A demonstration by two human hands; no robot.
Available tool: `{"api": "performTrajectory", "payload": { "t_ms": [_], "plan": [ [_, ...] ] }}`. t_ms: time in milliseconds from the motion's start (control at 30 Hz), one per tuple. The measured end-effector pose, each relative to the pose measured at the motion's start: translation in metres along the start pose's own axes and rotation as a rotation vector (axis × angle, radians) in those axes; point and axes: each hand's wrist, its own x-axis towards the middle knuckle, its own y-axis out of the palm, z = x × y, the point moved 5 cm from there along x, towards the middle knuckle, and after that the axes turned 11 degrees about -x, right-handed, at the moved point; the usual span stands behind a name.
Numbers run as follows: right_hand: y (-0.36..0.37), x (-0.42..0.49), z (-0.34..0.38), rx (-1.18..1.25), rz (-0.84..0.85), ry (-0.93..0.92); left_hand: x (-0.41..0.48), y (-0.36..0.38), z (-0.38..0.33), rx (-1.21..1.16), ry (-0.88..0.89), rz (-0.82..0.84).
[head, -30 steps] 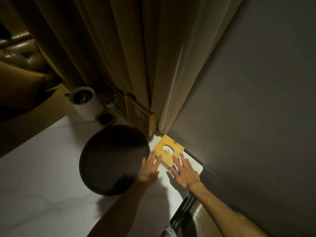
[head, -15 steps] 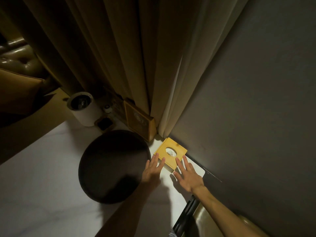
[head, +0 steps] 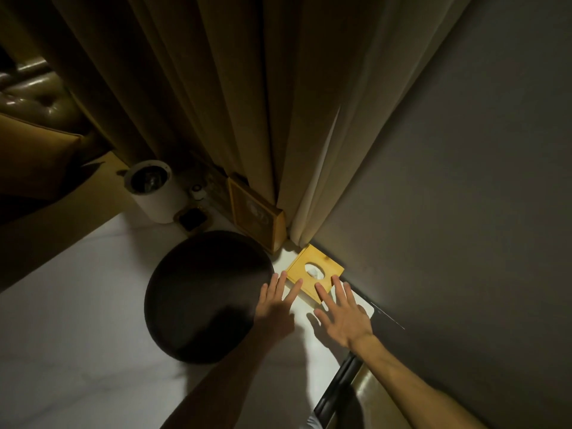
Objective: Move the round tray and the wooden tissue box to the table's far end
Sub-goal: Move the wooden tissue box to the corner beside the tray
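The wooden tissue box (head: 312,270), yellow with an oval hole showing white tissue, sits at the far corner of the white marble table (head: 77,320), close to the grey wall and the curtain. The dark round tray (head: 204,292) lies flat just left of it. My left hand (head: 277,300) has its fingers spread, fingertips at the box's near left edge, the palm beside the tray's rim. Flat and open, my right hand (head: 342,314) rests its fingertips against the box's near right edge. Neither hand grips anything.
A white cylindrical container (head: 153,191), a small dark square dish (head: 192,218) and a leaning wooden picture frame (head: 257,221) stand along the far edge behind the tray. A heavy curtain (head: 247,103) hangs behind; a grey wall (head: 448,181) bounds the right. A black chair bar (head: 337,385) is near right.
The tissue box has slid a little farther toward the corner by the wall, with both hands following behind it. The tray stays where it was.
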Motion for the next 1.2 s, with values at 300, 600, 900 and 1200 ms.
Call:
{"api": "performTrajectory", "payload": {
  "t_ms": [300, 600, 900, 1200],
  "plan": [
    [0.007, 0.003, -0.001, -0.048, 0.058, -0.012, -0.001, -0.002, 0.003, 0.13, 0.019, 0.047],
    [0.008, 0.005, -0.002, -0.048, 0.048, -0.011, -0.001, -0.009, -0.001, 0.133, 0.002, 0.035],
    [0.01, 0.006, -0.005, -0.023, 0.05, -0.011, 0.007, -0.013, 0.005, 0.101, 0.049, 0.045],
    [0.01, 0.005, -0.008, 0.015, 0.083, -0.031, 0.007, -0.018, 0.006, 0.127, 0.02, 0.141]
  ]
}}
